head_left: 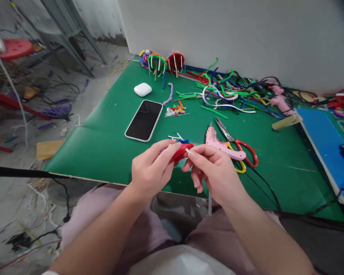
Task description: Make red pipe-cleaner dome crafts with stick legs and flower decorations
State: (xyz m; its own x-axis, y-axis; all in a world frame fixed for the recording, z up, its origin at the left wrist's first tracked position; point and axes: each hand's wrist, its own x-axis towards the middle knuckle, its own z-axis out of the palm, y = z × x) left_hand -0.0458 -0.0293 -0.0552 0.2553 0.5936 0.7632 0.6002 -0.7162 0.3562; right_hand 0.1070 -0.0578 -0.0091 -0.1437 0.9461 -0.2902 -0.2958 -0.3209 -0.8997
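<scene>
- In the head view, we see our left hand (150,166) closed around a red fuzzy piece (181,152), its fingers bent over the near side; a blue fuzzy part (184,141) shows just beyond it.
- Our right hand (218,166) pinches a short white strip (187,151) between thumb and forefinger, right at the red piece; we cannot tell whether the strip touches it. The other fingers curl loosely below.
- The red piece sits between our two hands, held above the near edge of the green table (103,141).
- Just beyond our fingers we find a few loose white strips (176,136) on the table.
- Beside our right hand lies a pink glue gun (213,139), and next to it scissors (225,130) with red and yellow handles, blades parted.
- Farther off to the left we have a dark-screened phone (145,120) and a white case (142,89).
- Right of the phone we see small coloured bits (176,110), then a tangle of fuzzy stems (222,89).
- At the far edge, a green-rimmed ornament (157,59) stands near a red ornament (172,59).
</scene>
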